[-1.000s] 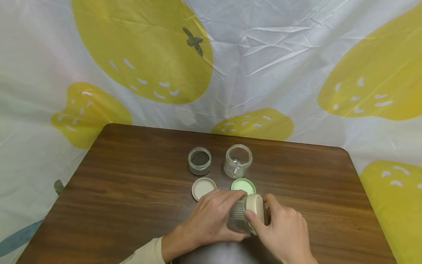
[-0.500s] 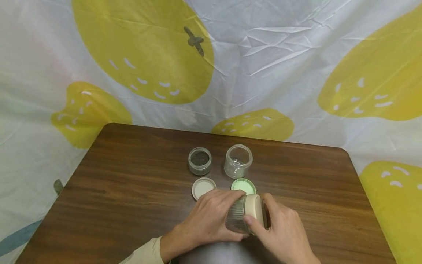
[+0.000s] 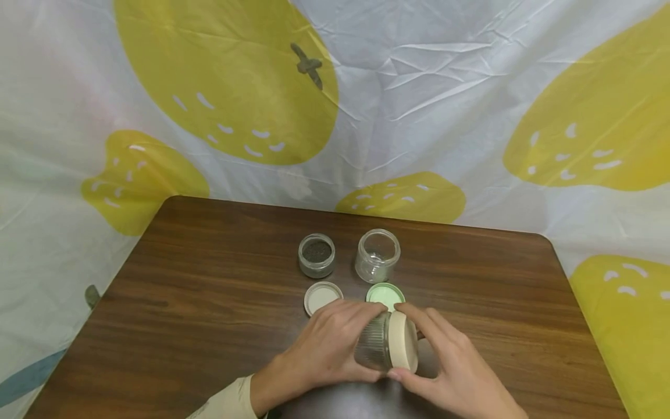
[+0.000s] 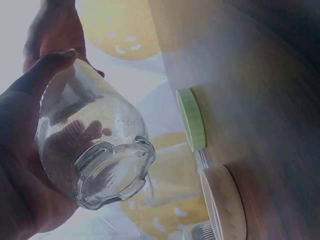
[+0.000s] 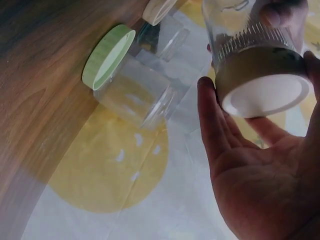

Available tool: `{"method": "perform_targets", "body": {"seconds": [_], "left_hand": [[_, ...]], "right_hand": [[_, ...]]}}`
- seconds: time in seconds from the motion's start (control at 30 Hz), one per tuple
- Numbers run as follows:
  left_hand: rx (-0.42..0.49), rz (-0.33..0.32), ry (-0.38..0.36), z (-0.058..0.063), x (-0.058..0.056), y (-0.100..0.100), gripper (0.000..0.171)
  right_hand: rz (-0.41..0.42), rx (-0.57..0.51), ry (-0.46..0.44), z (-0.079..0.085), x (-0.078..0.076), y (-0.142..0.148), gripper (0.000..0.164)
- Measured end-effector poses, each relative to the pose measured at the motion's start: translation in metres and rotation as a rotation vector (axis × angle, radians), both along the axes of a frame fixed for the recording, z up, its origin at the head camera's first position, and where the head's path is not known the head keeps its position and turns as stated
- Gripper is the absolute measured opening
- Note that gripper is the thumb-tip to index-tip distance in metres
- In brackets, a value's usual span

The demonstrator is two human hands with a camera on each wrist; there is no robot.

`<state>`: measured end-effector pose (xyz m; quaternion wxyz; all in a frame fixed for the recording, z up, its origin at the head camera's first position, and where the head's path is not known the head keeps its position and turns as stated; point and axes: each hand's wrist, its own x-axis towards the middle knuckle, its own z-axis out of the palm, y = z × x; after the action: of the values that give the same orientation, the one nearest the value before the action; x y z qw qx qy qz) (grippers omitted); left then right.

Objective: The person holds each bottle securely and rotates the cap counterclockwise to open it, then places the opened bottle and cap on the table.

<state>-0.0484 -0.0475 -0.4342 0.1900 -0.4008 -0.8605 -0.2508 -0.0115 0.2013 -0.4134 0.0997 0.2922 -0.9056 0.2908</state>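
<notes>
A clear ribbed glass jar [image 3: 371, 344] with a cream lid [image 3: 403, 342] is tilted on its side above the table. My left hand [image 3: 327, 344] grips the jar body, its thumb and fingers round the glass; the scalloped glass base [image 4: 115, 175] shows in the left wrist view. My right hand [image 3: 452, 364] holds the lid by its rim, thumb low and fingertips high, with the palm away from the lid's top. In the right wrist view the lid's pale round top faces the palm. The lid is on the jar's mouth.
Behind the hands stand a low glass jar [image 3: 316, 265] of dark contents and a taller open glass jar [image 3: 376, 269]. A cream lid [image 3: 320, 298] and a green lid [image 3: 384, 294] lie before them on the wooden table [image 3: 209, 302]. Lemon-print cloth [image 3: 366, 105] hangs behind.
My right hand has shifted its hold: the thumb has gone down to the lid's lower edge and the fingers are spread wider. The left hand and jar have barely moved.
</notes>
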Motion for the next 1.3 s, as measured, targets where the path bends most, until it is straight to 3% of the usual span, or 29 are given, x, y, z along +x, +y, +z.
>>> {"method": "perform_targets", "body": {"seconds": [0.33, 0.6, 0.77, 0.87, 0.97, 1.13, 1.2, 1.3], "left_hand": [[-0.028, 0.009, -0.038, 0.001, 0.001, -0.002, 0.089], [-0.037, 0.012, -0.036, 0.0, 0.002, -0.003, 0.092], [-0.032, 0.012, -0.032, -0.001, 0.003, -0.003, 0.094], [-0.035, 0.017, -0.026, 0.0, 0.003, -0.002, 0.095], [-0.042, 0.023, -0.015, 0.001, 0.004, -0.002, 0.095], [-0.056, 0.017, -0.001, 0.003, 0.006, 0.0, 0.095], [-0.054, 0.01, -0.004, 0.004, 0.007, 0.0, 0.095], [-0.055, 0.006, -0.008, 0.004, 0.008, 0.0, 0.095]], "right_hand": [[0.071, -0.011, -0.076, 0.004, 0.0, 0.004, 0.092], [0.089, -0.028, -0.084, 0.003, 0.0, 0.004, 0.094], [0.056, -0.052, -0.134, 0.001, 0.003, 0.002, 0.111], [-0.016, -0.048, -0.136, 0.0, 0.005, 0.001, 0.116], [-0.127, -0.036, -0.088, -0.001, 0.006, -0.002, 0.093], [-0.367, 0.02, -0.074, 0.003, 0.008, -0.015, 0.039], [-0.422, 0.042, -0.086, 0.005, 0.008, -0.02, 0.027], [-0.426, 0.053, -0.073, 0.006, 0.009, -0.024, 0.023]]}}
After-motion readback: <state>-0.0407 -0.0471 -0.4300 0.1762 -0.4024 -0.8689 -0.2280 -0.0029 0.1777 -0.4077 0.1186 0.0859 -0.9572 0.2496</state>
